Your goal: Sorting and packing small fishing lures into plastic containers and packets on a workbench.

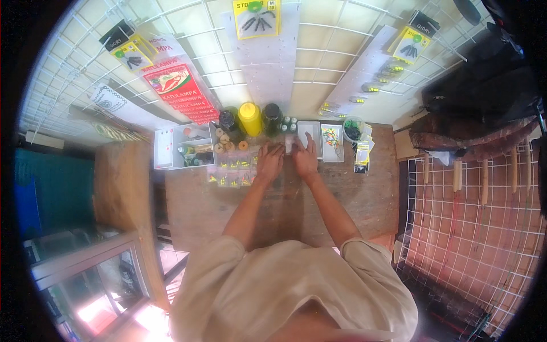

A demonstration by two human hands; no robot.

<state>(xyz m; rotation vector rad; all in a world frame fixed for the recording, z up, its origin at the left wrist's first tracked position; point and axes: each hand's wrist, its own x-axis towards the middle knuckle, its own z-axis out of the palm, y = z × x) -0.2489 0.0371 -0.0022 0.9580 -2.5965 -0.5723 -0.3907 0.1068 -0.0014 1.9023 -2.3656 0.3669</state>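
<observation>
My left hand (pixel 270 163) rests palm down at the far part of the wooden table (pixel 282 205), fingers bent. Beside it on the left lie rows of small clear plastic bags (pixel 233 171) with yellow and orange pieces inside. My right hand (pixel 305 160) reaches over the near edge of a white plastic tray (pixel 314 128) that looks almost bare inside. Between my hands stands a small stack of clear plastic bags (pixel 290 144), close to my right fingertips. Whether either hand grips anything is too small to tell.
A second white tray (pixel 332 145) holds colourful small pieces. Bottles, including a yellow one (pixel 250 119), line the back near wooden spools (pixel 224 143). A white compartment box (pixel 183 147) stands left; a round tub (pixel 352 130) and yellow-black packets (pixel 362 154) are right. A wire grid (pixel 324 47) rises behind.
</observation>
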